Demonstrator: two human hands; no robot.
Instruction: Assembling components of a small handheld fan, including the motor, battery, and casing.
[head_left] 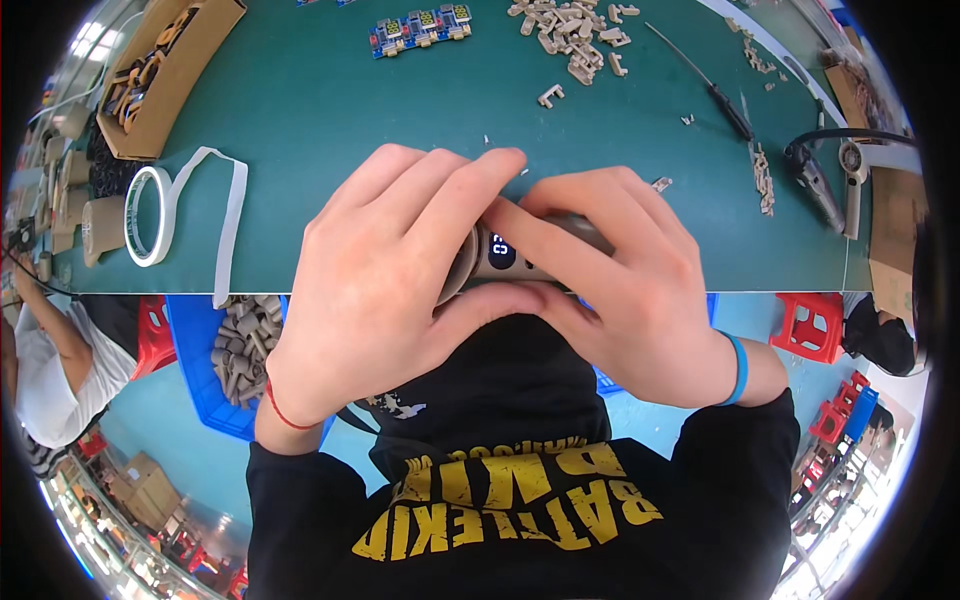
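Note:
Just above the table's near edge, a beige-grey rounded device housing [488,268] with a small lit digital display lies between my two hands. My left hand [370,245] closes around its left end, thumb below and fingers over the top. At the other end, my right hand [635,265] grips the housing with bent fingers, its forefinger reaching toward the display. Both thumbs meet along the near side. Much of the housing is hidden under my fingers.
A roll of white tape [150,215] stands at left, its strip hanging over the table edge. Beyond lie circuit boards [420,30], small beige plastic parts [575,40] and a screwdriver [730,108]. An electric screwdriver [815,185] rests at right. A blue bin [195,370] holds grey parts below.

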